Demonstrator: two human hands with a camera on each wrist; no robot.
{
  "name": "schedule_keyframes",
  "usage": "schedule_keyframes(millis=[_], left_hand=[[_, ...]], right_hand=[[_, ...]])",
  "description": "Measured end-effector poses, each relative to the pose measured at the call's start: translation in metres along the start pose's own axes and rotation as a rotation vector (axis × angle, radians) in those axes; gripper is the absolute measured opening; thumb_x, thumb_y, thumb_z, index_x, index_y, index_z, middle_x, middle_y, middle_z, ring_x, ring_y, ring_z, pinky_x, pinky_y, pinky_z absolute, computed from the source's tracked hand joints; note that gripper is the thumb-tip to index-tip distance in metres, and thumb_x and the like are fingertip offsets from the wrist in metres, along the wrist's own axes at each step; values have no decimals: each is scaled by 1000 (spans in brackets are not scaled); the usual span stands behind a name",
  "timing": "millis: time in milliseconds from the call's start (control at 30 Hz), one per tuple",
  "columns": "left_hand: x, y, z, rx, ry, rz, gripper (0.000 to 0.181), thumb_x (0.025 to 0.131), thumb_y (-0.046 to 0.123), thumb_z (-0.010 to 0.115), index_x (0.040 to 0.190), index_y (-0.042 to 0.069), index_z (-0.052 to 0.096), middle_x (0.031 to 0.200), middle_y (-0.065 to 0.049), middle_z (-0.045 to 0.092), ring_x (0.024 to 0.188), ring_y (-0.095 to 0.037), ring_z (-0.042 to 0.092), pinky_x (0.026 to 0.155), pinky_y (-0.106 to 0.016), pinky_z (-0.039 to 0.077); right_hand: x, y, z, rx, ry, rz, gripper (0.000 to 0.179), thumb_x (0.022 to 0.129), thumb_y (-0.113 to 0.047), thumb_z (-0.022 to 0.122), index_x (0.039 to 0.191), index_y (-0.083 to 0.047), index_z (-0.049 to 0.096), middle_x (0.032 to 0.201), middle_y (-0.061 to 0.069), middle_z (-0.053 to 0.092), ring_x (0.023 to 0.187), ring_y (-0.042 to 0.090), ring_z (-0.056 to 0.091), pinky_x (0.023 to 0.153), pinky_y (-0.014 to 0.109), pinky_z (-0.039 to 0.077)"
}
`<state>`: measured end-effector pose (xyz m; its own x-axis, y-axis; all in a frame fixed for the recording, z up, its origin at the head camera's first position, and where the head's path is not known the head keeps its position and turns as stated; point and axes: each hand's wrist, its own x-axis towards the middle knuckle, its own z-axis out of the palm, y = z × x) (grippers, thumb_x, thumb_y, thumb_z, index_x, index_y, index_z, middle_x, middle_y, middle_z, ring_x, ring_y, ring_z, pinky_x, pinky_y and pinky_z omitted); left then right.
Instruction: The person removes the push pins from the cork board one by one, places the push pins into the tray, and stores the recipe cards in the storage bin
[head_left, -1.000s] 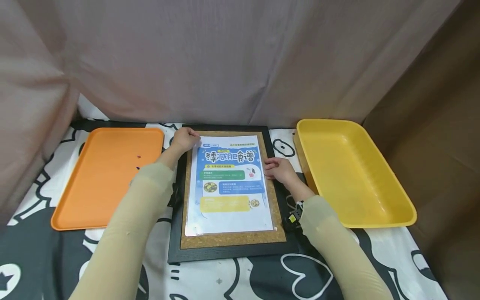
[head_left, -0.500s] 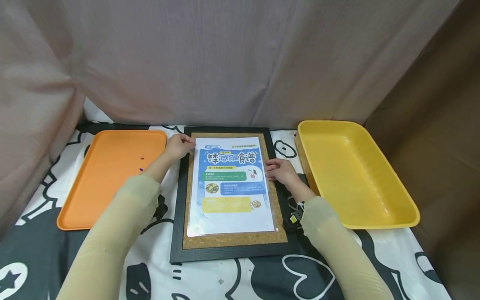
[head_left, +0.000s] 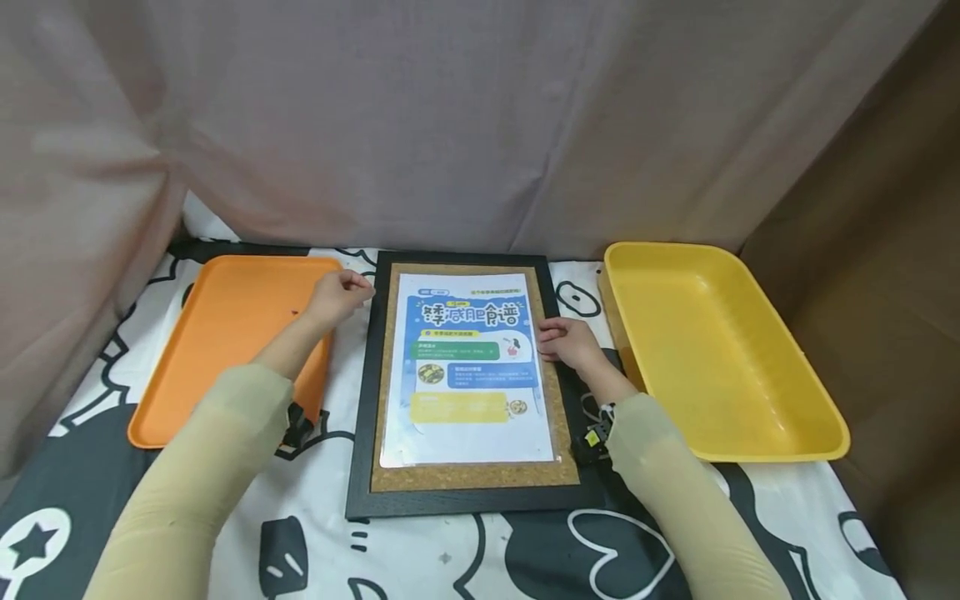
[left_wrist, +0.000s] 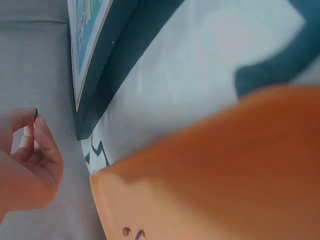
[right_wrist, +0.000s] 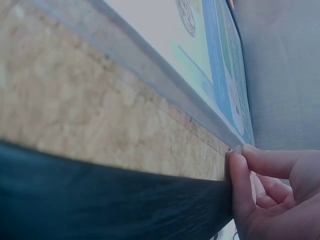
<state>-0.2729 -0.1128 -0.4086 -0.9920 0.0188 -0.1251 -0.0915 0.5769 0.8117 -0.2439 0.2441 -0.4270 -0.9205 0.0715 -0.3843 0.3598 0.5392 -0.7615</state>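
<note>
My left hand [head_left: 337,298] is raised over the right edge of the orange tray [head_left: 217,342], beside the board's upper left. Thumb and forefinger pinch a tiny dark green pushpin [left_wrist: 36,113], mostly hidden between the fingertips. On the tray, in the left wrist view, lie a small orange-brown pin [left_wrist: 126,231] and a purple pin [left_wrist: 140,234]. A laminated sheet [head_left: 465,443] with a blue printed heading lies on the black-framed corkboard [head_left: 480,477]. At its right edge my right hand [head_left: 567,342] pinches the sheet's margin between thumb and forefinger, its other fingers curled near the frame.
A deep yellow bin [head_left: 712,350] stands to the right of the board. Black-and-white patterned cloth [head_left: 420,550] covers the table, and grey-brown curtains [head_left: 420,125] hang behind and at the sides.
My left hand has drawn away leftward from the sheet's upper left corner, across the frame to the tray's edge. The right hand keeps its place at the sheet; the head view has shifted slightly.
</note>
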Motion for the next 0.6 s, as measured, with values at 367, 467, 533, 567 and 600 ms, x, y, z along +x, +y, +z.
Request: schedule_keyframes(millis=[367, 467, 533, 567, 600], left_hand=[[-23, -10, -16, -12, -14, 32, 23, 92, 17, 54, 100, -4, 58, 81, -6, 56, 75, -18, 53, 60, -20, 40], [-30, -16, -21, -18, -12, 39, 23, 93, 17, 54, 100, -5, 58, 81, -6, 57, 73, -16, 52, 59, -18, 41], [-35, -20, -25, -18, -13, 28, 24, 93, 18, 54, 101, -5, 58, 85, -10, 58, 74, -16, 52, 60, -18, 42], [-38, -22, -27, -16, -12, 20, 25, 93, 19, 53, 102, -5, 58, 87, -12, 59, 76, -17, 53, 61, -17, 43], [-41, -24, -30, -14, -16, 3, 26, 94, 20, 53, 103, -4, 58, 90, -13, 58, 79, -19, 53, 63, -18, 44]], right_hand=[[-2, -1, 0, 13, -8, 4, 43, 90, -4, 58, 132, -5, 49, 116, 16, 60, 90, 16, 62, 77, 23, 54], [-1, 0, 0, 17, -7, 5, 43, 90, -3, 58, 132, -5, 49, 115, 16, 60, 90, 17, 62, 77, 23, 54], [0, 1, 0, 22, -6, 7, 43, 89, -3, 59, 132, -5, 50, 115, 16, 60, 90, 17, 62, 77, 23, 54], [1, 1, 0, 23, -6, 7, 44, 89, -3, 59, 132, -5, 50, 115, 16, 60, 91, 17, 62, 77, 23, 54], [1, 1, 0, 24, -5, 8, 44, 89, -3, 59, 132, -6, 50, 115, 16, 60, 91, 17, 62, 77, 23, 54]])
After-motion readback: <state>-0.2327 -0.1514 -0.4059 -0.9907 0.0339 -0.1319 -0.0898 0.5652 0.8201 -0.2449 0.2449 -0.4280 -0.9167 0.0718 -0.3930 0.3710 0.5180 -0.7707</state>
